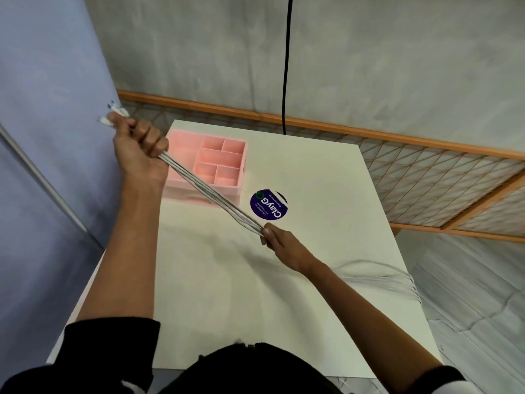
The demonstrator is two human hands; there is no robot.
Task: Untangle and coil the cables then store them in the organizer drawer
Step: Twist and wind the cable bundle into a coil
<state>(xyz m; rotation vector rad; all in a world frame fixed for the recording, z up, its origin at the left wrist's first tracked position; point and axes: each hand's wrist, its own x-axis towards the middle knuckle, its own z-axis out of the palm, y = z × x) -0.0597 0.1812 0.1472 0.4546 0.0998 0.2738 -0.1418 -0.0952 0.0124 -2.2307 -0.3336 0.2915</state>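
Note:
Several grey-white cables (210, 194) stretch taut in a bundle between my two hands above the white table (312, 172). My left hand (139, 149) is raised at the left and grips the bundle in a fist, with the plug ends sticking out above it. My right hand (284, 243) pinches the bundle lower down, near the table's middle. Behind my right hand the cables trail blurred to the table's right edge (397, 277). The pink organizer drawer (235, 183) with several open compartments sits at the table's far left, under the stretched cables.
A round dark blue sticker (268, 204) lies on the table right of the organizer. A black cord (287, 66) hangs down the grey wall behind. A wooden lattice screen (426, 177) runs past the far and right edges. A blue wall stands at the left.

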